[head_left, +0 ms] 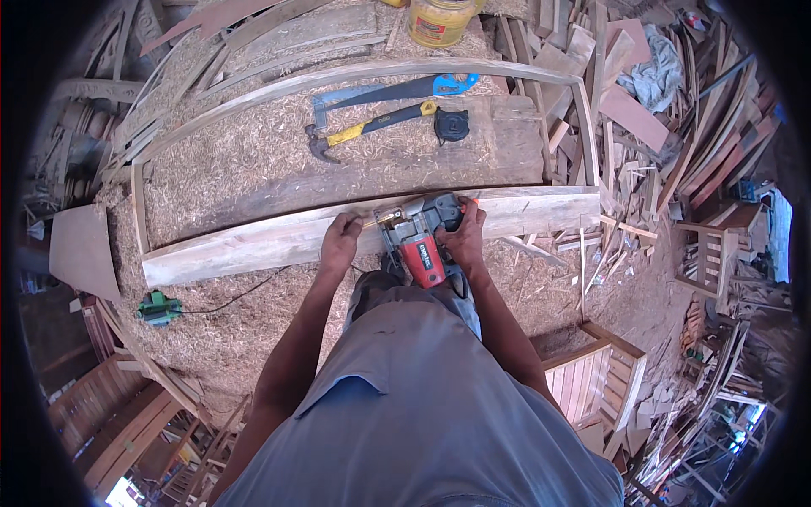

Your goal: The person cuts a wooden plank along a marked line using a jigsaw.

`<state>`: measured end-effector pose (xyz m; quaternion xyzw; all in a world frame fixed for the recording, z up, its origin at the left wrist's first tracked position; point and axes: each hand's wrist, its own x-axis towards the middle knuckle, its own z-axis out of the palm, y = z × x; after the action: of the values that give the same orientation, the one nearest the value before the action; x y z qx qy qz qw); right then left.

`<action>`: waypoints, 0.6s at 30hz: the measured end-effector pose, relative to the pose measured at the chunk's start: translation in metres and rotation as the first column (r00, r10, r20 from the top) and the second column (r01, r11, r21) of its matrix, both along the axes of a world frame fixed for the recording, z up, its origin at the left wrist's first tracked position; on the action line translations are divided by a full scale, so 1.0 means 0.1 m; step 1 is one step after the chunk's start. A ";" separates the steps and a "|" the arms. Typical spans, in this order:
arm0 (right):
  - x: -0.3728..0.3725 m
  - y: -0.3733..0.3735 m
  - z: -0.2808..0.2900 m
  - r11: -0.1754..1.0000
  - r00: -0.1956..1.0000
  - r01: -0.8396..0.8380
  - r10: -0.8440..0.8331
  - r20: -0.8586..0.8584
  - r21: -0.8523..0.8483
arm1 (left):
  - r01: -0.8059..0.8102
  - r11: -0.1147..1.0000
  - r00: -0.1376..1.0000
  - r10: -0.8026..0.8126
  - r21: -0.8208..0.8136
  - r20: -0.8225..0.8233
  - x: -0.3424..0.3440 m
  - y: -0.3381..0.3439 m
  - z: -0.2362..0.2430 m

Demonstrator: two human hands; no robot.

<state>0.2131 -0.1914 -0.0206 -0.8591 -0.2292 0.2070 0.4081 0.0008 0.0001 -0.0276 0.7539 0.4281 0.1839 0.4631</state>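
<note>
My right hand [463,230] grips the dark handle of a red, black and silver power tool [422,253] lying across a long pale plank [236,244]. My left hand [340,241] is on the plank left of the tool, fingers curled at a thin yellowish item too small to make out, beside the metal base. Farther back, inside a wooden frame [355,72], lie a blue-handled handsaw [389,89], a yellow-black hammer [355,129] and a black tape measure [452,125] on the shaving-strewn work area.
A green power tool [159,308] with a cord lies at lower left. A yellow bucket [435,21] stands at the back. Scrap wood [629,114] is heaped at right. A wooden slatted piece [591,380] is at lower right, another [701,258] farther right.
</note>
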 end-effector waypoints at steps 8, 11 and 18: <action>0.06 -0.07 -0.08 0.999 0.999 -0.036 0.037 0.022 -0.015 | -0.135 0.460 0.854 0.503 -0.877 0.133 0.13 -0.35 0.35; 0.09 -0.13 0.01 0.995 0.996 -0.094 0.094 0.006 -0.012 | -0.231 0.552 0.842 0.527 -0.802 0.120 0.23 -0.66 0.38; 0.19 -0.21 0.00 0.983 0.984 -0.173 0.170 -0.047 -0.063 | -0.270 0.719 0.819 0.521 -0.641 0.240 0.52 -0.95 0.20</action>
<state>0.2325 -0.2128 -0.0205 -0.8449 -0.2869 0.2667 0.3643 0.0525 -0.0948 -0.0080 0.4085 0.5122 0.2927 0.6965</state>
